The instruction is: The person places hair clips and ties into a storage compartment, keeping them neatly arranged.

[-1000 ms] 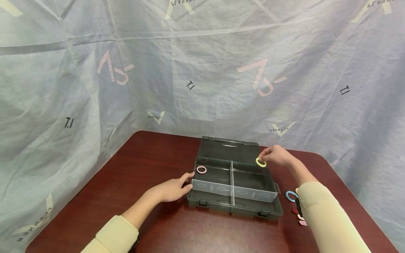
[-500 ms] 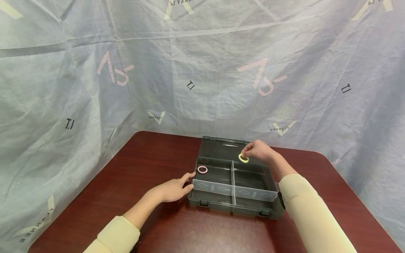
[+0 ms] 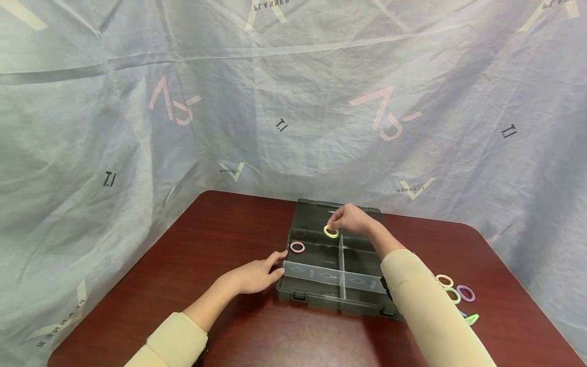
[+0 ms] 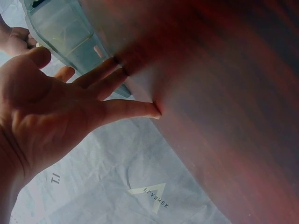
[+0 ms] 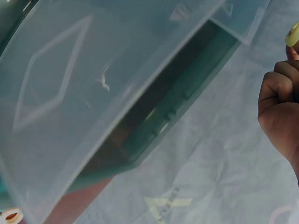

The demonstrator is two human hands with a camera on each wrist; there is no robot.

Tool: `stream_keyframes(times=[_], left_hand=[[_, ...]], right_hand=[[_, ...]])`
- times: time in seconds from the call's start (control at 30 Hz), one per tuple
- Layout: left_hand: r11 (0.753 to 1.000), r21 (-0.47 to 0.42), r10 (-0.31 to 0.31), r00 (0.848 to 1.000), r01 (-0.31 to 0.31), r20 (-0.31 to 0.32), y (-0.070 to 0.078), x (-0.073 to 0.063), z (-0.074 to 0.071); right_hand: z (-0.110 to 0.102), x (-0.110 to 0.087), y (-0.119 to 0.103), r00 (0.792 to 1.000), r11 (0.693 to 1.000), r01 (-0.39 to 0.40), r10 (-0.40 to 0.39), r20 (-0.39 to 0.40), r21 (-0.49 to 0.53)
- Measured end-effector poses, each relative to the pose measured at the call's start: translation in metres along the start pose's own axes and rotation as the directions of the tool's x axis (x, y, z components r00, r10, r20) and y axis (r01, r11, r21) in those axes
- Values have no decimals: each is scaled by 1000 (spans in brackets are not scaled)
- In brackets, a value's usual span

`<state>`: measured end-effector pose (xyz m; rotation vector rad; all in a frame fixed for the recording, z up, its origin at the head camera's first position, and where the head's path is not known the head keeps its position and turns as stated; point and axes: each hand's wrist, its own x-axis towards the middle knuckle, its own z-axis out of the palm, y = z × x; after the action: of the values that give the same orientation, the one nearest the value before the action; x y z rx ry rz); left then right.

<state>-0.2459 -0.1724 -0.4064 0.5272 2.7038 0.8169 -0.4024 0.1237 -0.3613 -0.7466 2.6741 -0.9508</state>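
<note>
My right hand (image 3: 354, 219) pinches a pale yellow ring (image 3: 331, 236) between thumb and fingertips, over the back left compartment of a dark translucent compartment box (image 3: 321, 305). In the right wrist view the yellow ring (image 5: 293, 36) shows at the edge, above curled fingers. Inside that back left compartment, by its left wall, is a pink ring (image 3: 298, 252). My left hand (image 3: 252, 276) lies against the left side of the box, fingers extended and thumb near the front corner. In the left wrist view, the left hand (image 4: 56, 100) has its fingers spread and holds nothing.
The box lid (image 3: 308, 215) lies open toward the back. Pale translucent dividers (image 3: 316, 273) split the box. Right of it on the red-brown table (image 3: 220, 224) are a purple ring (image 3: 473, 298), cream and green rings, and a green piece (image 3: 471, 319), partly behind the right sleeve. Grey fabric hangs behind.
My right hand has carried the yellow ring leftward, from the box's right back corner to above the back left compartment. The left hand stays at the box's left side.
</note>
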Motion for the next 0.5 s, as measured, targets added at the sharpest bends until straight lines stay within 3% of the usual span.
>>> stream_keyframes(times=[0.5], left_hand=[[1000, 18, -7, 1000, 8, -4, -1, 0, 0]], right_hand=[[34, 19, -10, 996, 999, 44, -43, 75, -14]])
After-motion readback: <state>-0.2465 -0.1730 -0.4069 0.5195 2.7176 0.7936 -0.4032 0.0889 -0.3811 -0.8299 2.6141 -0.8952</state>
